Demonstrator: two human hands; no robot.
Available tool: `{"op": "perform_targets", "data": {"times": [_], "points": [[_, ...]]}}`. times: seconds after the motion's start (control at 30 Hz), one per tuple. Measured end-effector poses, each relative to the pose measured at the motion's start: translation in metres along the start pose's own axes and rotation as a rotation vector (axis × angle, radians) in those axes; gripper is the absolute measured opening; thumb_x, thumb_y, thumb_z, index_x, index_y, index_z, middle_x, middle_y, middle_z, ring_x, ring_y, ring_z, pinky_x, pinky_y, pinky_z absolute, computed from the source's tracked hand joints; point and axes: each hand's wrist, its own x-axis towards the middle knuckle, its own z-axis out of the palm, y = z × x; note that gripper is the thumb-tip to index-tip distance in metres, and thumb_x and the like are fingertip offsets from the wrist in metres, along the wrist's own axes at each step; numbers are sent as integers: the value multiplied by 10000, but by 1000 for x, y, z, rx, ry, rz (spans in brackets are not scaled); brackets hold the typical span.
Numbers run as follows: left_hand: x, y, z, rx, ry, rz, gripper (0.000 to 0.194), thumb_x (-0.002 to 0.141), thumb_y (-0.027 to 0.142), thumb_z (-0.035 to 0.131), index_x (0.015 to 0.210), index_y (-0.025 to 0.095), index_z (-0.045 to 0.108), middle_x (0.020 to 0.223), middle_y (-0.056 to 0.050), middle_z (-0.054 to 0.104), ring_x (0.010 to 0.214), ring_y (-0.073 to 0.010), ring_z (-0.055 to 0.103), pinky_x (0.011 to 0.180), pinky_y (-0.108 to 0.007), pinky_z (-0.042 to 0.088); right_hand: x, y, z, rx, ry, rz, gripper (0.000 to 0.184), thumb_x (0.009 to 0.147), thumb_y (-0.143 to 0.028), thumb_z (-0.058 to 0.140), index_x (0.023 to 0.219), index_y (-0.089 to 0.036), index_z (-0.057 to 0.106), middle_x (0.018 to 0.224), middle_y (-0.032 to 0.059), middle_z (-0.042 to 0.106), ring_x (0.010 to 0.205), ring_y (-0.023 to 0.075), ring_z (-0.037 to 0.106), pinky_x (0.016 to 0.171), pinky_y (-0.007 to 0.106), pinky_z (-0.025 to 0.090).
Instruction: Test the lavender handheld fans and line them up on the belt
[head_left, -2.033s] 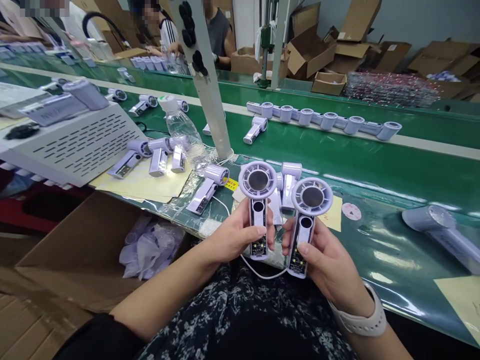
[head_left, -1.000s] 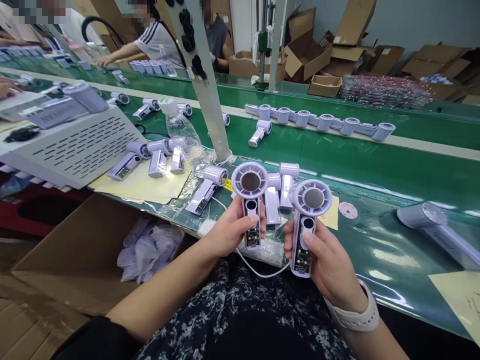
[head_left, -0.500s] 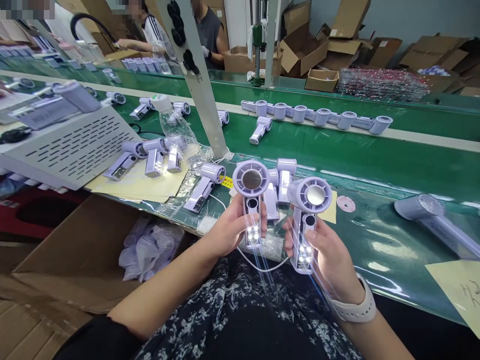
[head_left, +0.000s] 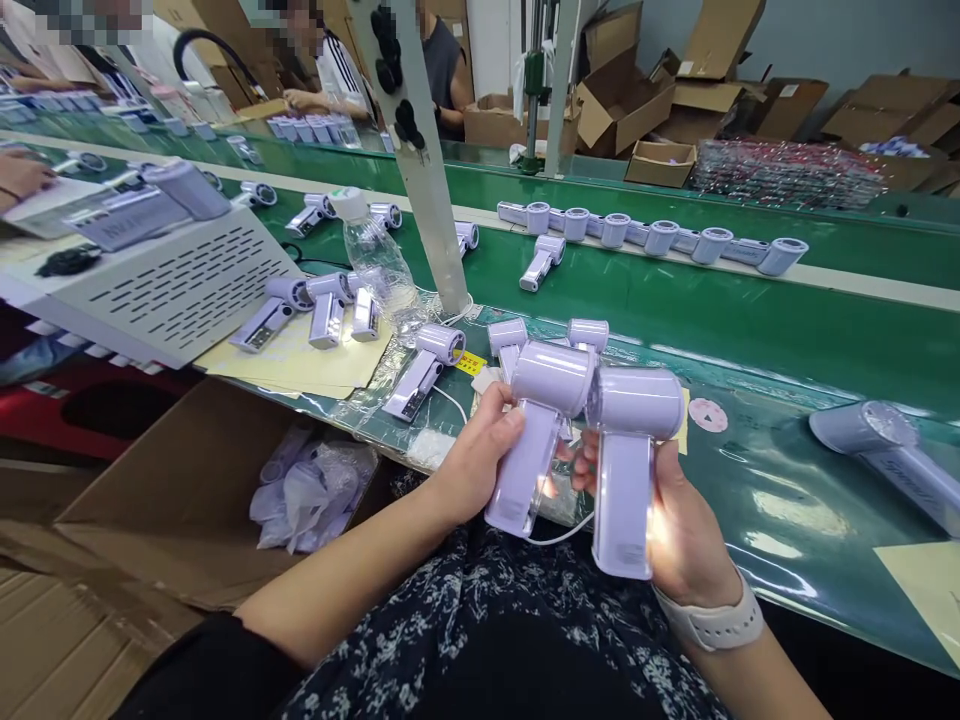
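Observation:
My left hand (head_left: 480,450) is closed round the handle of a lilac handheld fan (head_left: 551,385), its smooth side turned up to me. A second lilac handheld fan (head_left: 637,410) stands upright in my right hand (head_left: 686,520), fingers behind the handle and thumb along its edge. The two fan heads are side by side, touching or nearly so. Light from the far sides falls on my palms. Just behind them, two more fans, one at left (head_left: 508,335) and one at right (head_left: 589,333), rest on the bench, partly hidden. Another fan (head_left: 427,370) lies to the left on a white cable.
A slotted metal box (head_left: 180,290) stands at left, fans on yellow paper beside it. A post (head_left: 427,190) rises before the green conveyor (head_left: 660,310), which carries a row of fans. An open carton (head_left: 165,500) sits below the bench. Several co-workers are across the line.
Both fans have been turned round in my hands. Their round grilles and lit fronts faced me before; now their plain sides do. The heads have come closer together.

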Motion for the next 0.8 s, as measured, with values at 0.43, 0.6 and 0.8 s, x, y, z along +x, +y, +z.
{"op": "perform_targets", "data": {"times": [0.43,0.6,0.8], "points": [[-9,22,16,-100,-82,-31,532,815,462,795,1190,213,510,997,-75,687,821,-227,725,742,-346,597,-9,-26,26,38,-5,-73,279,937,-483,642,899,-244,783,891,67,739,807,232,695,737,368,629],[-5,19,13,-224,-192,-167,567,701,470,886,1087,159,609,888,-25,583,760,-171,665,744,-297,549,-5,-27,33,33,-92,-9,377,947,-494,514,755,-211,675,721,46,592,632,180,542,632,346,560],[-2,16,8,-289,-114,-111,495,831,588,727,1027,140,652,906,-54,622,753,-149,628,721,-268,544,-4,-25,30,31,-20,-52,304,916,-489,528,866,-222,665,821,63,631,607,178,548,505,297,495]]}}
